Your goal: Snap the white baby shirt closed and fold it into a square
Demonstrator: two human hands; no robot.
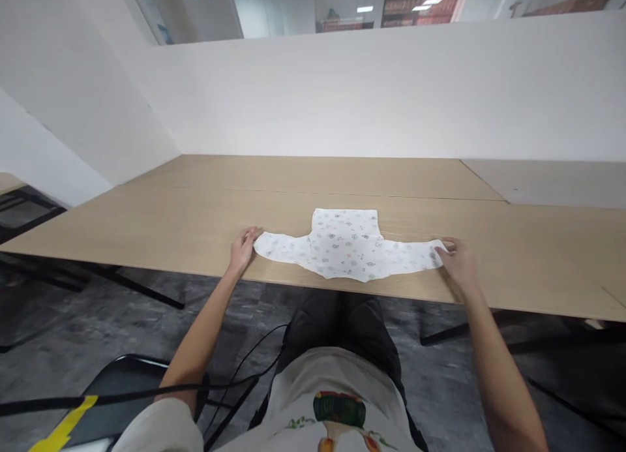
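A small white long-sleeved baby shirt with a scattered print lies spread on the wooden table. Its sleeves stretch out to both sides, and its body points away from me. At the left sleeve's end, my left hand is closed, its fingertips on the cuff edge. My right hand pinches the tip of the right sleeve between thumb and fingers. The shirt looks flat, with its near edge close to the table's front edge.
A white wall rises behind the table, with a window strip above. At lower left stand a black chair and a black cable with yellow tape. Dark metal table legs show below the tabletop.
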